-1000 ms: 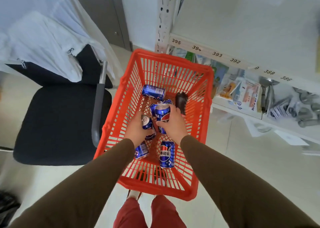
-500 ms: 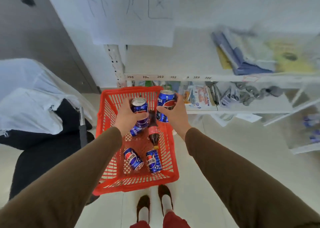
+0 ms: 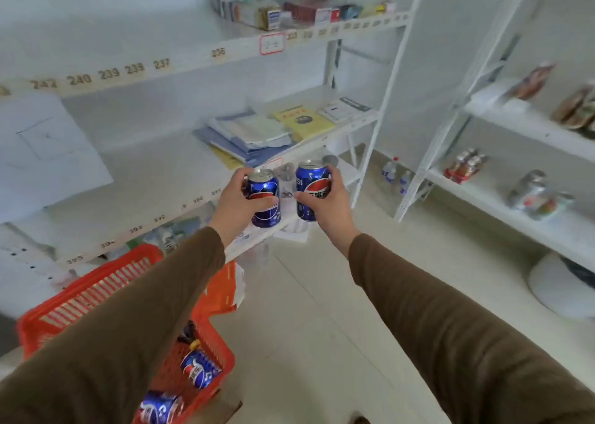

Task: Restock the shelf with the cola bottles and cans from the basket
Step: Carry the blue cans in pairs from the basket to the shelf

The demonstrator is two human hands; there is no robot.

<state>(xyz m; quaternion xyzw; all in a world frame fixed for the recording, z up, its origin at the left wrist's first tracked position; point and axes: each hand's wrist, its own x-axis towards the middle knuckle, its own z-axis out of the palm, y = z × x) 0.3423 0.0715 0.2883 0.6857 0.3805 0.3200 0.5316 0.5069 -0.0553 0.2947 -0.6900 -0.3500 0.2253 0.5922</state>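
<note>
Shelf unit (image 3: 180, 179): white metal racking ahead of you, with numbered tags along each front edge. The middle board carries a stack of papers (image 3: 254, 134) and a yellow booklet (image 3: 302, 119); small boxes sit on the top board.
Second rack (image 3: 528, 198): to your right, holding packets, small bottles and jars, all blurred.
Basket (image 3: 106, 282): red plastic, low at your left, partly hidden behind your left sleeve. Two blue cola cans (image 3: 199, 370) lie on their sides inside it; a dark item beside them is too obscured to identify.
Left hand (image 3: 235, 203): your grip is closed round the left can (image 3: 264, 198), fingers wrapped on its far side, thumb across the front. The can is upright and clear of every surface.
Right hand (image 3: 328, 203): your grip is closed round the right can (image 3: 311, 190), thumb across the label. Also upright, slightly higher than the other.
Position of held cans: side by side, close but not touching, in the air in front of the lower shelf boards, above the floor (image 3: 306, 311) and well apart from the basket.
Floor items: small water bottles (image 3: 394, 174) stand between the two racks.
</note>
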